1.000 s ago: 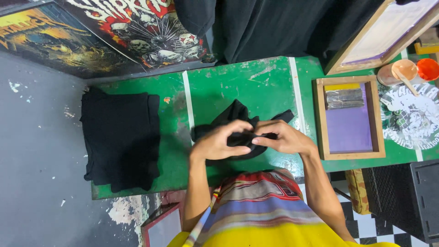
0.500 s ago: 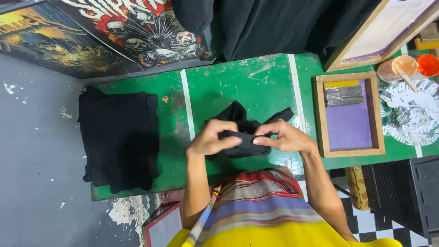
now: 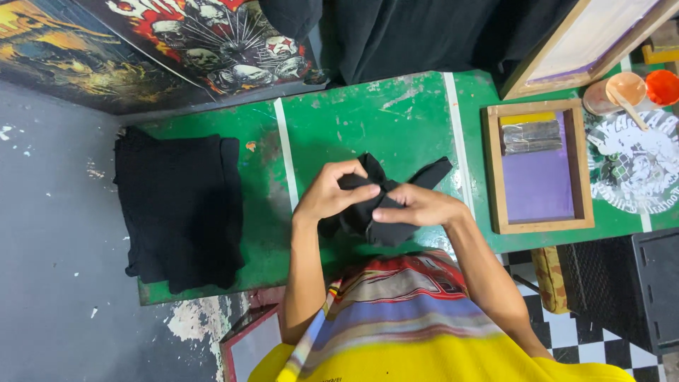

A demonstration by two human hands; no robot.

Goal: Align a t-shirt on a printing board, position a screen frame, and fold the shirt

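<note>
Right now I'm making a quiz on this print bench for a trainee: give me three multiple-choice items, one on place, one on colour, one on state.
1. Where does the stack of black shirts lie?
A. at the table's left end
B. inside the wooden frame
C. on the floor

2. What colour is the table?
A. blue
B. green
C. white

3. How is the black cloth held?
A. spread flat, untouched
B. by one hand
C. bunched in both hands

Answers: 1 A, the stack sits left of the white stripe; 2 B, bare green paint shows; 3 C, the left hand and right hand both pinch it.
</note>
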